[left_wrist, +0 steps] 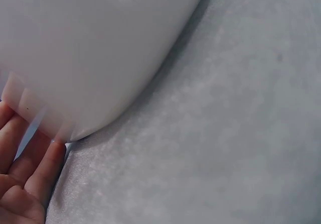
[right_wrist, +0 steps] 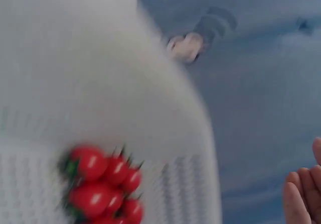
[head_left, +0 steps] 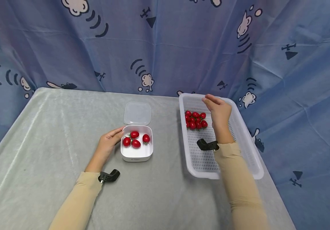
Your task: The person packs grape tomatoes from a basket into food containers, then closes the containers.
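My left hand (head_left: pixel 109 142) rests against the left side of a small white box (head_left: pixel 137 158). In the left wrist view its fairly straight fingers (left_wrist: pixel 45 161) touch the box's lower wall. Inside the box lie several cherry tomatoes (head_left: pixel 136 143). Over the far part of a white perforated basket (head_left: pixel 203 161) hovers my right hand (head_left: pixel 220 111), with no object visible in it. A cluster of cherry tomatoes (head_left: pixel 196 121) sits in the basket, left of that hand. The right wrist view shows these tomatoes blurred and only the fingers at its edge.
Behind the box lies a translucent lid (head_left: pixel 137 113), flat on the table. A grey cloth (head_left: pixel 52 153) covers the table. A blue patterned curtain (head_left: pixel 176 48) hangs along the back and the right side, close to the basket.
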Demonstrator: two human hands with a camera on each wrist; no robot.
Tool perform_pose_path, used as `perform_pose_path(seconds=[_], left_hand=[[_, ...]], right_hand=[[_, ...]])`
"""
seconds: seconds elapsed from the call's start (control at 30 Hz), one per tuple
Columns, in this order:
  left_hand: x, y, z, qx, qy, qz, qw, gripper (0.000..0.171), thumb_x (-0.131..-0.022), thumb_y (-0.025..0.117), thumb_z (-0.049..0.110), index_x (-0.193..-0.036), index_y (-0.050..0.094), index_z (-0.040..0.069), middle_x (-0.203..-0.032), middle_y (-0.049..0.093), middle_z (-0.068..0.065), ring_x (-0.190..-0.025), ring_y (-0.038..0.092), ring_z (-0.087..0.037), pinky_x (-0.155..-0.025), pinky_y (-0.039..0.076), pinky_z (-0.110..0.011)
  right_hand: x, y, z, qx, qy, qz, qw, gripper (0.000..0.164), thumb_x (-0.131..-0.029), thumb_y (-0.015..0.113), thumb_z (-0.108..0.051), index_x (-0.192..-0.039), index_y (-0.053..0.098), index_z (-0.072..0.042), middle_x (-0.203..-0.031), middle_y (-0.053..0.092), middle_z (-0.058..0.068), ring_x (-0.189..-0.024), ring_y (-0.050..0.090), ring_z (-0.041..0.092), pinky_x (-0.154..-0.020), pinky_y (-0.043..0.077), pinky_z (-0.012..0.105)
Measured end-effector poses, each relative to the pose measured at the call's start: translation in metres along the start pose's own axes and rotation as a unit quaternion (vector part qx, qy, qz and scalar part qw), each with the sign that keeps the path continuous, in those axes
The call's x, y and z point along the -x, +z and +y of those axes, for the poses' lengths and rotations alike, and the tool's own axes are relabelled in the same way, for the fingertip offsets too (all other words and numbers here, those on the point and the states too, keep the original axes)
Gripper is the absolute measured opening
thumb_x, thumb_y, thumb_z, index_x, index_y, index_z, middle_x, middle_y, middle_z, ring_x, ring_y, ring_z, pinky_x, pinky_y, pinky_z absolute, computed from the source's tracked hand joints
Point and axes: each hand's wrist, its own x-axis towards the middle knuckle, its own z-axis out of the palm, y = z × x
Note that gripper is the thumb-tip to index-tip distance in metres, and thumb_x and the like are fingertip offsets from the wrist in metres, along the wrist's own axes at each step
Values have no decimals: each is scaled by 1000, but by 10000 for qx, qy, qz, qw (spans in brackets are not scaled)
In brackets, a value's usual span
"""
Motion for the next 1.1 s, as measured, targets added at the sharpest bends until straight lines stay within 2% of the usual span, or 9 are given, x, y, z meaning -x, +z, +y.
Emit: perform_pose_path(seconds=[0.17, 0.27, 0.5, 0.63, 0.87, 1.0, 1.1], left_hand=[[0, 0, -1, -12, -1, 5, 10000, 49, -99, 63, 27, -137, 56, -3, -108, 68, 26, -107, 61, 8, -97, 49, -12], [-1, -1, -2, -64, -13, 2, 10000, 50, -99, 64, 28, -137, 56, -2, -111, 68, 24, -108, 61, 8, -97, 49, -12], [-1, -1, -1, -131, 4, 2, 9999, 49, -99, 63, 29, -137, 57, 0, -116, 68, 20, -109, 61, 8, -98, 49, -12], [0, 0, -1, -141, 0, 9, 9999, 48, -99, 63, 28, -137, 58, 0, -118, 68, 17, -109, 61, 7, -98, 49, -13], [0, -1, 1, -274, -165, 72, 9995, 48, -98, 64, 32, -137, 59, 4, -138, 62, -7, -111, 60, 7, -99, 48, -13], [0, -1, 1, -246, -187, 85, 9995, 48, -98, 64, 31, -137, 58, 4, -138, 62, -5, -111, 60, 7, -99, 48, -14], [0, -1, 0, -241, -182, 104, 9995, 48, -98, 64, 31, -137, 59, 3, -134, 65, 1, -111, 60, 7, -98, 48, -13]], right_hand=[[-27, -11, 19, -304, 313, 407, 9982, 39, -86, 77, -8, -122, 68, 4, -95, 71, -3, -89, 69, 5, -103, 52, 30], [-36, -15, 29, -280, 393, 552, 9973, 39, -86, 76, -7, -123, 68, 3, -96, 70, -2, -91, 69, 6, -105, 51, 30], [-49, -20, 47, -128, 803, 877, 9928, 39, -87, 76, -10, -125, 68, 0, -117, 71, 6, -103, 67, 10, -107, 50, 29], [-56, -22, 58, -7, 1069, 886, 9903, 41, -89, 75, -13, -128, 66, -2, -129, 67, 8, -111, 66, 13, -106, 50, 28], [-61, -29, 75, 17, 1230, 681, 9901, 42, -91, 72, -12, -131, 63, 0, -138, 60, 12, -119, 61, 17, -108, 49, 29], [-64, -32, 84, 67, 1338, 546, 9895, 43, -93, 69, -12, -133, 61, 1, -142, 58, 13, -124, 60, 19, -110, 47, 31], [-66, -32, 90, 103, 1481, 569, 9873, 44, -92, 70, -11, -134, 61, 1, -135, 63, 11, -120, 63, 19, -109, 48, 31]])
